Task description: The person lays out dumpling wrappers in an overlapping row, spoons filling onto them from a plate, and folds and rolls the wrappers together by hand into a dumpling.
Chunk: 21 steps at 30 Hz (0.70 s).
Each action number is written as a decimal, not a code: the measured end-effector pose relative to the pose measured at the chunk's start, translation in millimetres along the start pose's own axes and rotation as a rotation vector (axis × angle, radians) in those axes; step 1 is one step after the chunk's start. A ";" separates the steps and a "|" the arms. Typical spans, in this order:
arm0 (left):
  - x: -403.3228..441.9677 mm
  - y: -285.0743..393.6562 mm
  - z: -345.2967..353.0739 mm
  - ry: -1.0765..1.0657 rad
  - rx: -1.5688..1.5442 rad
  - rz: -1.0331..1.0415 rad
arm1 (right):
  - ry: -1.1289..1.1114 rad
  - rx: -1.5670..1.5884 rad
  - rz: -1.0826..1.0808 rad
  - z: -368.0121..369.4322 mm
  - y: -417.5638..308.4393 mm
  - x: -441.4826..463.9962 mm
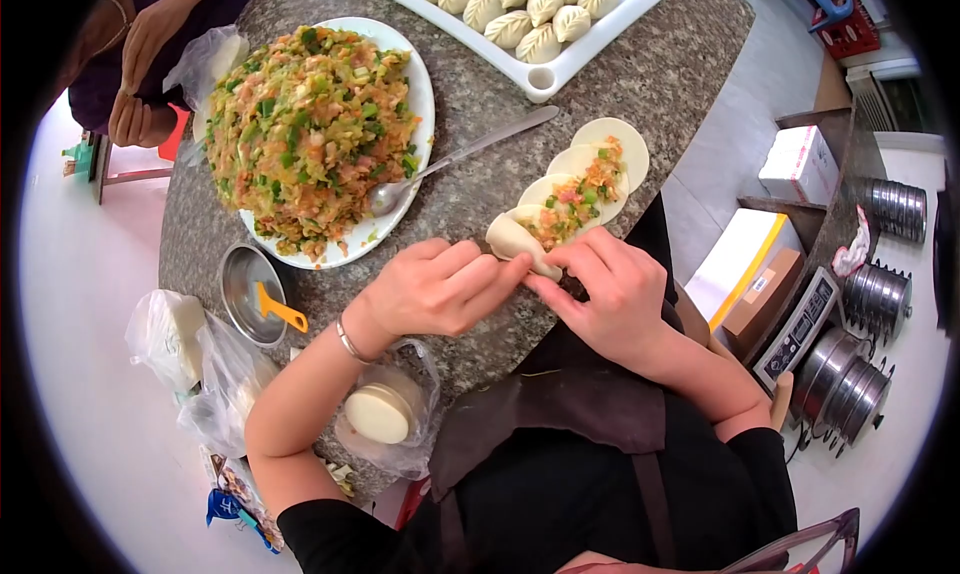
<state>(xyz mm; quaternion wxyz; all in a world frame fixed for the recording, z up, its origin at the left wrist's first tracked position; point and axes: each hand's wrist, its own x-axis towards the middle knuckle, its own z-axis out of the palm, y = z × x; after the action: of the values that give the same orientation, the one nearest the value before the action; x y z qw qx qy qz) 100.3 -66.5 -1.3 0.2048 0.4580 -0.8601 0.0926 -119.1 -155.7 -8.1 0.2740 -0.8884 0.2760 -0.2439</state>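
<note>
White-rimmed, a plate (424, 104) heaped with chopped filling (310, 124) sat on the speckled table (655, 89). A metal spoon (475, 149) rested its bowl at the plate's right edge, its handle slanting out toward a tray (566, 72) of pleated dumplings (535, 4) beyond it. A metal pan (236, 292) with a yellow scraper (283, 312) stood near the plate's close side; a bag of round wrappers (378, 414) lay nearer the wearer. Past the plate's far left were a co-worker's hands (150, 49).

The folded wrapper (512, 239) was near the plate, to its close right, its long axis running roughly toward the plate, one end facing it. Directly behind, an overlapping row of wrappers (622, 149) topped with filling stretched away, crowding the right hand (615, 292). That hand had thumb and forefinger closed on the fold's outer end; the left hand (440, 286), fingers curled, gripped its edge at the fingertips. I cannot tell whether the fold was sealed.
</note>
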 end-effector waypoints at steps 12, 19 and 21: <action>1.7 -1.9 -0.2 0.072 -0.029 0.042 | 0.015 -0.032 0.004 1.8 -1.1 3.7; 4.7 -1.0 3.3 0.098 -0.011 0.058 | -0.005 0.028 0.061 0.9 -1.0 5.4; 4.7 -1.0 2.1 0.089 0.000 0.057 | -0.007 0.036 0.081 -0.4 -1.0 6.3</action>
<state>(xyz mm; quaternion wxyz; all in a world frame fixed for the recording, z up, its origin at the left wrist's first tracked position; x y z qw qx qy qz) 98.2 -71.3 -1.2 0.2401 0.4289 -0.8627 0.1187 -114.4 -159.1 -5.4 0.3007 -0.8723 0.3063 -0.2343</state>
